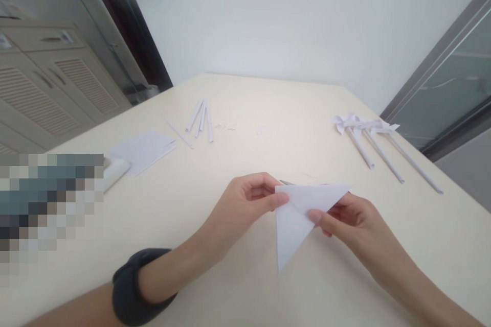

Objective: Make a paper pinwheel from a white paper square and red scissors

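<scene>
A white sheet of paper folded into a triangle [293, 222] is held up above the table between both hands. My left hand [253, 196] pinches its upper left corner, thumb in front and fingers behind. On the right, my right hand [345, 217] grips the slanting edge with the thumb on the front face; its other fingers are partly hidden behind the paper. A dark metal tip [287, 182], perhaps of scissors, peeks out behind the paper's top edge, the rest of it covered.
Paper pinwheels [368, 130] on rolled sticks lie at the right of the white table [245, 153]. Several rolled paper tubes [201, 117] and small scraps [226, 126] are at the back left. A stack of paper sheets [143, 148] lies left, near a white roll [115, 171].
</scene>
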The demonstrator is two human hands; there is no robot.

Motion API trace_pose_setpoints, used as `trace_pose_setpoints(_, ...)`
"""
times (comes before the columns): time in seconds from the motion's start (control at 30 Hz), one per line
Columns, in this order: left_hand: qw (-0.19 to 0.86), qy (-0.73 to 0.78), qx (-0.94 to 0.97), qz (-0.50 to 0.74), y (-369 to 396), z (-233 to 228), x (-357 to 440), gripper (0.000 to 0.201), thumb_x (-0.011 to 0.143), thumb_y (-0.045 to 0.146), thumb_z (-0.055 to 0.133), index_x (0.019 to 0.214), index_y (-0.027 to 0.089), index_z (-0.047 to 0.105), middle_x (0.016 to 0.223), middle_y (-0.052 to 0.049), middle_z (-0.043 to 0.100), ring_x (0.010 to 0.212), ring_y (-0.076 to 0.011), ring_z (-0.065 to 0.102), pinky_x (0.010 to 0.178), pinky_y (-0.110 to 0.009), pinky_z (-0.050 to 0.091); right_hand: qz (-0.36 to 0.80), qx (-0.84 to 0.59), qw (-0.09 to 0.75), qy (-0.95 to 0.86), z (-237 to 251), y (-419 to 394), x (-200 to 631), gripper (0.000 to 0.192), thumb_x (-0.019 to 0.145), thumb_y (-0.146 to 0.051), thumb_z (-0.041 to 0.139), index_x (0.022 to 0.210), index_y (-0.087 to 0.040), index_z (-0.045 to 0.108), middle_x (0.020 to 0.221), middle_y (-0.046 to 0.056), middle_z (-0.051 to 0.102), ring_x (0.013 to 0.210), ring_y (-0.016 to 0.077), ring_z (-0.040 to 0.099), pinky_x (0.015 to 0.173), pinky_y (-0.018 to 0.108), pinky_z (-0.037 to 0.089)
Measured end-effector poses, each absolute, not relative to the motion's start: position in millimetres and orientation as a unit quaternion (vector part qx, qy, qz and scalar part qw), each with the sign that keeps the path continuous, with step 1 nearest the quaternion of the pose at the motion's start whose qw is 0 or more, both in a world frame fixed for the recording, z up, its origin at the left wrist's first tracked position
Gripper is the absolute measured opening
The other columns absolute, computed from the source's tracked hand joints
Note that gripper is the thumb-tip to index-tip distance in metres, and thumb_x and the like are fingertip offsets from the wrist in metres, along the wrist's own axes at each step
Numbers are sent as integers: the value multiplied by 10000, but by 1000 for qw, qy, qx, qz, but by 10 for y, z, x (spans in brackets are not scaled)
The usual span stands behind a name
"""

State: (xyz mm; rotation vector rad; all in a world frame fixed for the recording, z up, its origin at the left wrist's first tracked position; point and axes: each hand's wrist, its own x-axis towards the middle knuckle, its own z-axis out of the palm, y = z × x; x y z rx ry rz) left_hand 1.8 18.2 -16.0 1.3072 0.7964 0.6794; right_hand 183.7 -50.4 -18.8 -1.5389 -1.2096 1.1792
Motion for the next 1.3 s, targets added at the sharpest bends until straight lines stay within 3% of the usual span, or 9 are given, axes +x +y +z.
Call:
trace_pose_setpoints(0.2,627,363,602,337,181,-138,2,127,808,277,624,745,172,588,744,26,627,697,-90,569,639,-184,426,461,-607,407,-503,-194,-541,1820,142,752,-338,650,734,-199,625,704,1,621,658,142,546,562,242,384)
trace_pose_setpoints(0.4,611,370,612,339,219,-173,11,150,810,309,619,755,174,586,754,20,634,690,-95,567,632,-192,431,430,-615,357,-557,-246,-452,1876,252,816,-394,571,684,-183,608,638,4,586,623,144,530,582,259,396)
trace_pose_setpoints(0.6,627,338,641,287,224,-231,24,165,804,316,617,755,170,557,723,6,625,658,-116,568,587,-218,435,543,-562,295,-550,-184,-522,1791,235,827,-298,537,636,-181,610,663,25,627,673,163,596,660,268,459)
trace_pose_setpoints(0.83,667,283,638,259,167,-249,68,138,824,291,584,788,167,535,750,-9,636,669,-130,596,597,-239,451,536,-597,263,-535,-78,-577,1688,201,798,-280,542,653,-179,636,596,-2,570,583,125,541,541,214,407)
trace_pose_setpoints(0.97,696,255,644,188,154,-206,90,118,829,256,576,894,159,557,790,-34,648,721,-155,613,608,-254,459,522,-599,293,-531,-1,-554,1697,161,813,-259,541,697,-186,625,587,-26,534,576,102,513,539,191,392)
trace_pose_setpoints(1.1,692,268,649,167,175,-180,88,184,839,290,562,955,148,569,803,-56,648,734,-163,608,538,-225,425,516,-608,333,-503,15,-588,1670,205,815,-223,551,617,-178,586,547,-43,508,539,85,487,507,171,380)
trace_pose_setpoints(1.3,704,240,652,148,153,-185,85,84,816,196,560,877,145,587,787,-22,605,658,-110,530,538,-210,431,484,-630,341,-502,-44,-599,1700,236,805,-245,552,579,-177,566,560,-39,507,555,93,495,547,194,389)
